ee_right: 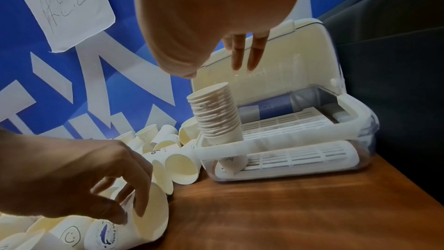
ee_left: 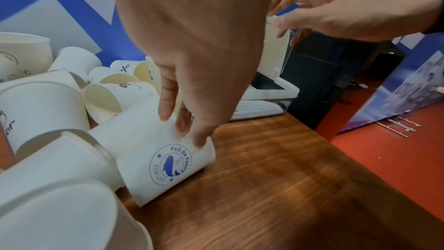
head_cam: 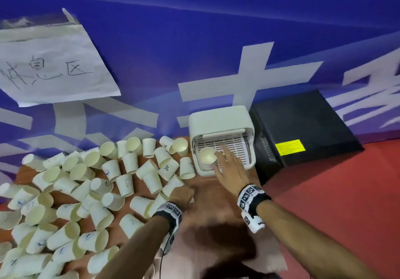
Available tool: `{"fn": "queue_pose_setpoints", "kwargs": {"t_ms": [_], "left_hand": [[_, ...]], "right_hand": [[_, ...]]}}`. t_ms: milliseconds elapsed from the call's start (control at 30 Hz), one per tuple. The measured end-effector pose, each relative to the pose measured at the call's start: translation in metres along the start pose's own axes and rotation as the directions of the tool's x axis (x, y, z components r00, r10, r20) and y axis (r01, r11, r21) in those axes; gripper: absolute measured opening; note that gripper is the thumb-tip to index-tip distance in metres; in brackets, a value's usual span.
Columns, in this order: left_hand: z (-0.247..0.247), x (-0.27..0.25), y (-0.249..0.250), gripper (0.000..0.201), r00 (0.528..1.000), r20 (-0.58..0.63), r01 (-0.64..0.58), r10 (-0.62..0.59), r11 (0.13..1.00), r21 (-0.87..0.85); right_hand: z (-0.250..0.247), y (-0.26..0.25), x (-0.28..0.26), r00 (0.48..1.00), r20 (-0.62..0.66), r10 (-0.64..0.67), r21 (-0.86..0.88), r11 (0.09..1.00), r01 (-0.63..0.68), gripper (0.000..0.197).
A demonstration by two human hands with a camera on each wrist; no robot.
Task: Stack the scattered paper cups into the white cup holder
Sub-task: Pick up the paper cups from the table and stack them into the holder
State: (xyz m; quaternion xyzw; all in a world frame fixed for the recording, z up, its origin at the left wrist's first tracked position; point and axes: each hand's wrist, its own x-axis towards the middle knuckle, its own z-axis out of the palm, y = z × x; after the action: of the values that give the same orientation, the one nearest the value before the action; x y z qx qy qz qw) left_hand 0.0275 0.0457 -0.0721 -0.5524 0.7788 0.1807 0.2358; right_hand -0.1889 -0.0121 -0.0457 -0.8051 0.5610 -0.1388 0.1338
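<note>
I work at a brown wooden worktop against a blue banner, red floor beside. Dozens of loose cups lie scattered; one stack stands in the single white holder. My left grip pinches the whale-logo cup; my right grip hovers released.

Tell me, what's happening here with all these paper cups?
A person is tidying loose paper cups off a wooden table into a white cup holder with its lid up. A nested stack of cups already stands leaning at the holder's left end. The right hand hovers open just beside the stack, holding nothing. The left hand grips a cup with a blue whale logo lying on its side at the edge of the pile. Many cups are still scattered.
</note>
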Motion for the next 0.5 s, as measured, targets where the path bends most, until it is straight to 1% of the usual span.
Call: {"fn": "queue_pose_setpoints", "kwargs": {"t_ms": [67, 100, 167, 233, 300, 367, 467, 500], "left_hand": [[-0.001, -0.005, -0.003, 0.015, 1.000, -0.016, -0.023, 0.023, 0.998, -0.058], [-0.001, -0.007, -0.005, 0.017, 0.999, -0.030, -0.031, 0.028, 0.995, -0.096], [-0.003, -0.012, -0.010, 0.013, 0.996, -0.092, -0.039, 0.022, 0.980, -0.196], [-0.010, -0.017, -0.015, 0.014, 0.978, -0.210, -0.070, 0.010, 0.957, -0.281], [-0.024, -0.021, -0.018, 0.016, 0.942, -0.335, -0.133, 0.015, 0.934, -0.331], [-0.046, -0.025, -0.020, 0.016, 0.901, -0.433, -0.196, 0.029, 0.918, -0.345], [-0.085, -0.030, -0.024, 0.012, 0.842, -0.537, -0.293, 0.051, 0.879, -0.376], [-0.098, -0.029, -0.026, 0.013, 0.820, -0.570, -0.325, 0.056, 0.865, -0.382]], "right_hand": [[0.002, -0.009, -0.010, 1.000, -0.030, -0.002, 0.001, 1.000, 0.002, 0.033], [0.003, -0.013, -0.015, 1.000, -0.014, -0.004, 0.015, 1.000, 0.004, 0.031], [0.007, -0.017, -0.024, 0.999, 0.042, -0.028, 0.061, 0.998, 0.025, 0.030], [0.009, -0.019, -0.029, 0.991, 0.126, -0.046, 0.173, 0.985, 0.024, 0.024], [0.010, -0.022, -0.032, 0.970, 0.231, -0.070, 0.340, 0.940, -0.013, 0.029], [0.006, -0.026, -0.029, 0.959, 0.273, -0.077, 0.461, 0.885, -0.061, 0.040], [-0.007, -0.034, -0.020, 0.972, 0.234, -0.027, 0.572, 0.812, -0.115, 0.049], [-0.012, -0.037, -0.016, 0.978, 0.206, 0.002, 0.600, 0.790, -0.128, 0.055]]}}
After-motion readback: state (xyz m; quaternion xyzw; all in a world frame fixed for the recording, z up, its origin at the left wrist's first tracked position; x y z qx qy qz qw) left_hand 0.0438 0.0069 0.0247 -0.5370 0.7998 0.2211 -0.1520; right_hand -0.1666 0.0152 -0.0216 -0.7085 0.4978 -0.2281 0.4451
